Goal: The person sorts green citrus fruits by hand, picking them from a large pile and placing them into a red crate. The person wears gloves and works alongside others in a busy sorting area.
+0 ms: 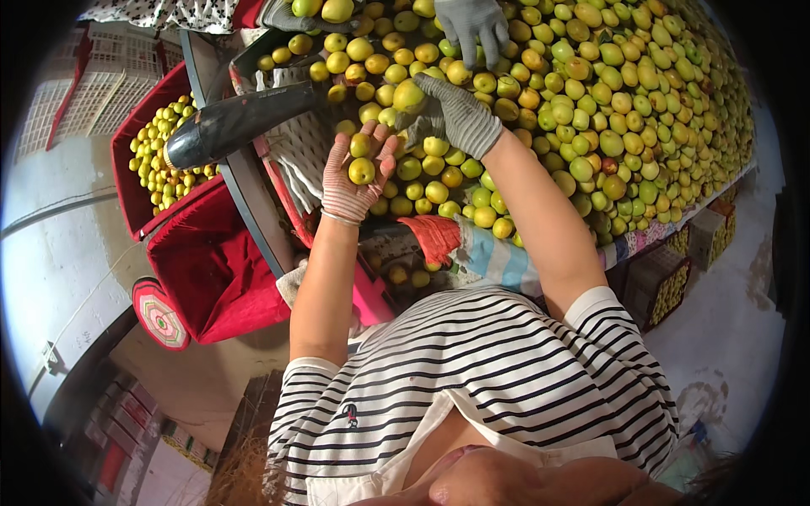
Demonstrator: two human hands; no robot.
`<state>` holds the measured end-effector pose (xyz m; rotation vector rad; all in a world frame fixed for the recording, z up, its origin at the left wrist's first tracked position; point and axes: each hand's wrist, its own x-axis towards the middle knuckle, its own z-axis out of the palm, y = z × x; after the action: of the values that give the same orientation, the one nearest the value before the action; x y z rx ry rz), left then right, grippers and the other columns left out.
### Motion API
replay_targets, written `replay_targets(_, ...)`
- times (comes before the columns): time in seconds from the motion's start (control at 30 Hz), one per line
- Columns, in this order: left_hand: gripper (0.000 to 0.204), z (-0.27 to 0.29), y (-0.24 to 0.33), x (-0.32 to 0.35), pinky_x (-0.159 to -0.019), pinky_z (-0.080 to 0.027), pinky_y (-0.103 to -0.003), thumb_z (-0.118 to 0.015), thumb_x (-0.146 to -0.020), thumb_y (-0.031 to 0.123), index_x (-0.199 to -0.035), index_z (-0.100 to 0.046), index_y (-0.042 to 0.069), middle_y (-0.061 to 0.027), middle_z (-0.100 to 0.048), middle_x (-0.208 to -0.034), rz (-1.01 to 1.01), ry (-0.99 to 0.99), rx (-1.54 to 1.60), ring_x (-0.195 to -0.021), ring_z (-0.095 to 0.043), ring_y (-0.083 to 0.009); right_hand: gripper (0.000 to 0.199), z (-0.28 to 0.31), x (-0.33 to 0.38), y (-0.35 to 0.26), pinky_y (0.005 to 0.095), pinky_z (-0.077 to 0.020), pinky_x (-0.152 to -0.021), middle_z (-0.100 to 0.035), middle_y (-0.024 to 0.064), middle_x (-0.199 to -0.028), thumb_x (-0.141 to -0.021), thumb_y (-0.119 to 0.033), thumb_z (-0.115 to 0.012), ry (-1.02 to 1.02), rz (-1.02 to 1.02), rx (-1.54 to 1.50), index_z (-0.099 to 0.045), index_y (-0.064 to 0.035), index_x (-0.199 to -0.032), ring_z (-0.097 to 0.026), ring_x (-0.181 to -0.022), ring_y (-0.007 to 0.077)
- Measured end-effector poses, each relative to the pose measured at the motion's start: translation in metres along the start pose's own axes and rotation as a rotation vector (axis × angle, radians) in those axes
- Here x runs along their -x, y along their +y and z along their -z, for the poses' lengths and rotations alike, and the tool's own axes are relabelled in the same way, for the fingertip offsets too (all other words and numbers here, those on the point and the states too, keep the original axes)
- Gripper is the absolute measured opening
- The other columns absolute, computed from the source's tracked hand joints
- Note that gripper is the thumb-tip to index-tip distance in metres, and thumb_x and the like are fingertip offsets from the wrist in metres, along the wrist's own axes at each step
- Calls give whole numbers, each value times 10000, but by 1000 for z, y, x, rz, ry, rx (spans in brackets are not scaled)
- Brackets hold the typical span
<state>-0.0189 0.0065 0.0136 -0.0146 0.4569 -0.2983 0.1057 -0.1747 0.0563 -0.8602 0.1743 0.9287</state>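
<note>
My left hand [348,187], in a pale striped glove with bare fingertips, is turned palm up with its fingers curled round small yellow-green jujube-like fruits [361,172]. My right hand [468,121], in a grey glove, reaches over the heap and has its fingers closed on a larger yellow-green fruit [409,96]. Its lower fingers are partly in shadow. Beneath and beyond both hands spreads a big heap of the same fruits [607,110], green to yellow, some with brown patches.
Across the heap are a co-worker's grey-gloved hands, one [474,27] on the fruits, the other [295,15] holding some. A black tapered device [240,123] juts in at left, beside white foam netting [297,152]. Red-lined bins [215,278] stand left, crates [662,291] right.
</note>
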Motion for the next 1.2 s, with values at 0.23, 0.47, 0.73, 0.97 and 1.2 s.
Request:
replay_targets(0.23,555,0,0,6,-878,-548,-489,-555,-924,449,-1305,-492,49,-177,-531,-1302,46,-59,-45,-1167,-538,-372,540,-38,17,20,312,-510,-533,-674,122,-822,-912,-556,-528,-1,79,1056,-571,-33,-1038,-659,-619,191)
replay_targets(0.47,492,-6,1,6,-844,-570,-512,-636,-878,434,-1120,-583,9,-198,-458,-1347,118,-176,202,-1268,-418,-403,590,-1,-30,-5,440,-280,-1110,-363,118,-1452,-911,-470,-525,551,521,2273,-407,-174,-1407,-404,-1309,293)
replay_targets(0.73,339,9,9,6,-700,-586,-375,-679,-845,375,-879,-566,58,-119,-538,-1209,68,-10,67,-1210,-464,-331,696,-47,-57,36,531,-257,-1102,-306,97,-1502,-894,-524,-510,404,382,2326,-369,-115,-1439,-256,-1377,361)
replay_targets(0.97,276,8,11,9,-689,-581,-359,-671,-846,302,-876,-543,60,-92,-539,-1154,-33,-12,39,-1199,-469,-304,454,-8,5,47,461,-288,-1102,-468,84,-1355,-846,-294,-589,18,725,2080,-528,-136,-1267,-394,-1286,285)
replay_targets(1.2,195,4,11,10,-640,-590,-348,-683,-810,212,-814,-585,44,-89,-543,-1123,-129,-117,120,-1175,-469,-278,597,18,113,64,446,-372,-1081,-301,27,-1486,-795,-319,-640,-88,420,2236,-479,-198,-1357,-226,-1383,325)
